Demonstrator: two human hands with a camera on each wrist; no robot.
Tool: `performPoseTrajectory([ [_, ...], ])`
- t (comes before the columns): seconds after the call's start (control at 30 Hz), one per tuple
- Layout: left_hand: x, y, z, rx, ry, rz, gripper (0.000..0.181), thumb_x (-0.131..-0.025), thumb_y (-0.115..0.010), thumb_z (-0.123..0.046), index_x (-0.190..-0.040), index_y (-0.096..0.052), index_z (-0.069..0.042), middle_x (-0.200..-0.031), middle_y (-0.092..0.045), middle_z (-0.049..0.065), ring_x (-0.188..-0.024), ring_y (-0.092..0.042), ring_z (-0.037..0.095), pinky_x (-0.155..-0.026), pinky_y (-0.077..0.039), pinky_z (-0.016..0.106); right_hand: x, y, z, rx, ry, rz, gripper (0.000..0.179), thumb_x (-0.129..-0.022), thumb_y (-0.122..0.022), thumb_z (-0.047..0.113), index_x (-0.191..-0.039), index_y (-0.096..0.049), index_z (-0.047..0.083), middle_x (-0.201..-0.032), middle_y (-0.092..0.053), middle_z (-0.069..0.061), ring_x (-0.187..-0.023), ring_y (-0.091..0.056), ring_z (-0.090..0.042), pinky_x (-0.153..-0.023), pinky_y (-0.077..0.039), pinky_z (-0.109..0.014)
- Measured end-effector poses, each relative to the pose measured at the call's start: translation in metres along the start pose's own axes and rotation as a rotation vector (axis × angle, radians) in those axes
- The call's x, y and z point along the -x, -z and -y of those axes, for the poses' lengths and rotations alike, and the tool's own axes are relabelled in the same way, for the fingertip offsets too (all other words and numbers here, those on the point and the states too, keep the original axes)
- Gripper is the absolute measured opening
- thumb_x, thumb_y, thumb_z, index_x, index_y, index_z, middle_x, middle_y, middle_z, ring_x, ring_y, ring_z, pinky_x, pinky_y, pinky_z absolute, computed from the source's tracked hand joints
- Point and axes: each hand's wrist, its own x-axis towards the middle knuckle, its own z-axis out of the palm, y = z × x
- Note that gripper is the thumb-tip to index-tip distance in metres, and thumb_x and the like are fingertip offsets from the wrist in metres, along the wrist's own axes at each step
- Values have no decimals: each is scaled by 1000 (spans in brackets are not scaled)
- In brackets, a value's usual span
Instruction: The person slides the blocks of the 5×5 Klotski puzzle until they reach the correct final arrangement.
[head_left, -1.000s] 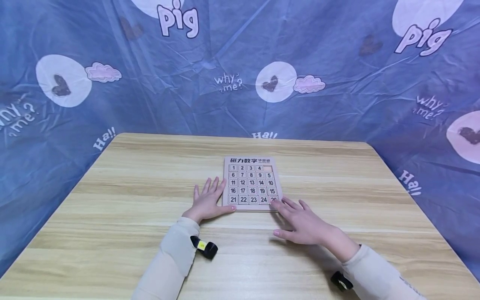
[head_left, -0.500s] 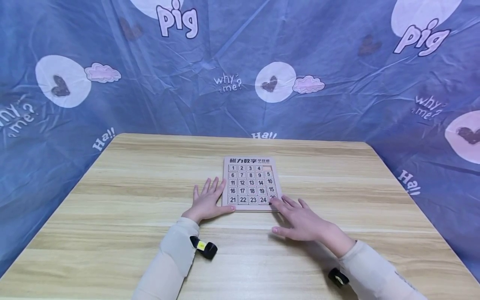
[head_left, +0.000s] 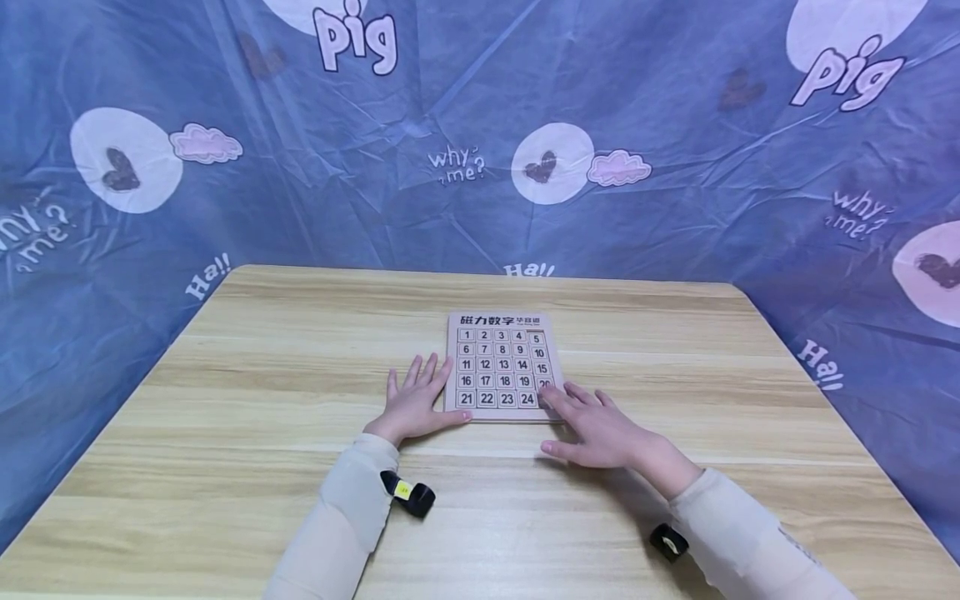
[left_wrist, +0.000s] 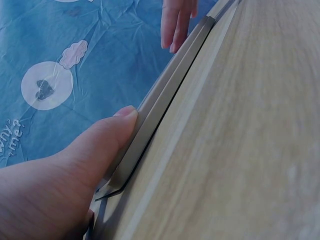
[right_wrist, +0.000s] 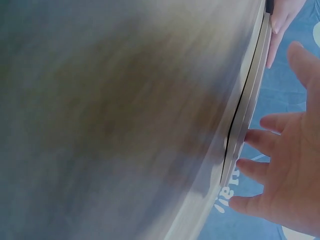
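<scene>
A number slide puzzle (head_left: pixel 498 414) lies flat on the table, its numbered tiles in rows. My left hand (head_left: pixel 416 404) is spread at its left side, fingers along the edge and thumb on the near left corner; in the left wrist view the thumb presses the puzzle's rim (left_wrist: pixel 165 95). My right hand (head_left: pixel 603 429) reaches over the near right corner with straight fingers. Its index fingertip touches the 20 tile (head_left: pixel 545 384), partly covering it. The right column stands slightly below the top of its slot, with a thin gap above the 5 tile (head_left: pixel 536 339).
The wooden table (head_left: pixel 300 350) surrounds the puzzle. Behind and beside it hangs a blue printed cloth (head_left: pixel 390 208). A black wrist camera (head_left: pixel 415 497) sits on the left sleeve and another black camera (head_left: pixel 669 542) on the right.
My right index finger has pushed the right column of tiles, 5 through 20, away from me, nearly filling the top right gap. My left hand has stayed in place.
</scene>
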Motion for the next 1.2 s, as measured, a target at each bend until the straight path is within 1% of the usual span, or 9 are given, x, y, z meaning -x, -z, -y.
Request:
performPoseTrajectory([
  [0.63, 0, 0, -2, 8, -4, 4, 94, -68, -49, -68, -139, -11, -19, -142, -3, 8, -128, 6, 26, -94, 14, 53, -2, -2, -1, -10, -22, 8, 80, -79, -42, 61, -136, -25, 8, -137, -28, -11, -124, -18, -36, -91, -13, -61],
  [0.87, -1, 0, -1, 7, -2, 0, 94, -68, -50, -67, -139, -11, -19, -142, -4, 8, -128, 5, 26, -94, 13, 53, -4, -1, -3, -18, -14, 0, 80, -79, -42, 60, -137, -23, 7, -137, -27, -10, -124, -18, -36, -91, -14, -61],
  [1.07, -1, -1, -1, 5, 2, 0, 94, -68, -49, -68, -139, -11, -19, -142, -3, 8, -128, 6, 26, -94, 14, 52, -3, 1, -4, -36, -22, -7, 78, -80, -45, 56, -137, -23, 6, -138, -25, -10, -123, -19, -37, -91, -14, -61],
  [1.2, 0, 1, -1, 23, 2, 0, 95, -67, -50, -68, -139, -11, -19, -142, -4, 8, -128, 6, 27, -94, 14, 52, -5, 1, -4, -34, -31, -19, 78, -81, -44, 57, -137, -23, 6, -139, -24, -8, -124, -19, -36, -92, -15, -61],
])
